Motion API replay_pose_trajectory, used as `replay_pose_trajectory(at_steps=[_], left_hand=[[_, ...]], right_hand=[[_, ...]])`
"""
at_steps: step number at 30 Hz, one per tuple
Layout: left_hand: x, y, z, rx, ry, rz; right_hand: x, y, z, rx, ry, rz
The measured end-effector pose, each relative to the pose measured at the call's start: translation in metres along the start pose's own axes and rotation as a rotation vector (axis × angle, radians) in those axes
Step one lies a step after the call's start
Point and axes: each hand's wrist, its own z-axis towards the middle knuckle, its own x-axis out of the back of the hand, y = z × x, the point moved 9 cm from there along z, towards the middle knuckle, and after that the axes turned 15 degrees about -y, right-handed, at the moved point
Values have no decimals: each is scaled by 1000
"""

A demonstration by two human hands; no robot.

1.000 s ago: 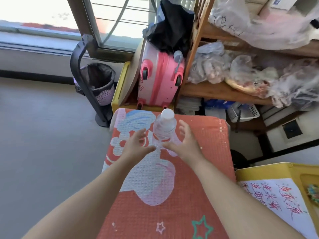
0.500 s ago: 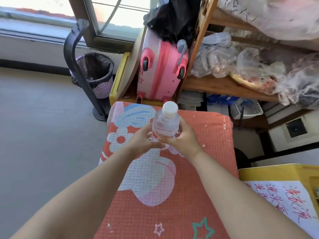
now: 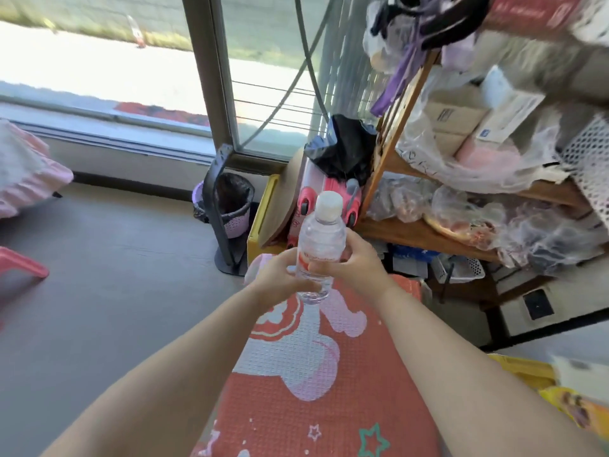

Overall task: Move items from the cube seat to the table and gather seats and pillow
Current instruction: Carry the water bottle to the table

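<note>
Both hands, the left hand [image 3: 280, 278] low and the right hand [image 3: 352, 262] higher, clasp the upright capped water bottle [image 3: 318, 249] above the far edge of the cube seat [image 3: 329, 390]; its smooth, yielding plastic may slip in transit.

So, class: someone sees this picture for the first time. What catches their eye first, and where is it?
Centre frame, a clear water bottle with a white cap, gripped upright by both hands, left hand and right hand, above the coral patterned cube seat. Behind it stands a pink suitcase beside cluttered wooden shelves.
</note>
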Motion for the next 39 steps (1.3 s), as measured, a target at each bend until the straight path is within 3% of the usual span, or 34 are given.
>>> replay_pose_trajectory(at_steps=[6,14,25,39], left_hand=[[41,80,-56,-106,107,73],[82,127,-136,-158,198,90],[113,121,-234,-116,407,-46],[185,54,-412,-86,793,-198]], right_hand=[[-15,-111,-9,149,-23,-80],[-61,-190,-17,279,-34,-129],[-143,-237,-10,391,-234,-177],[-351,-286,6,432,-648,-156]])
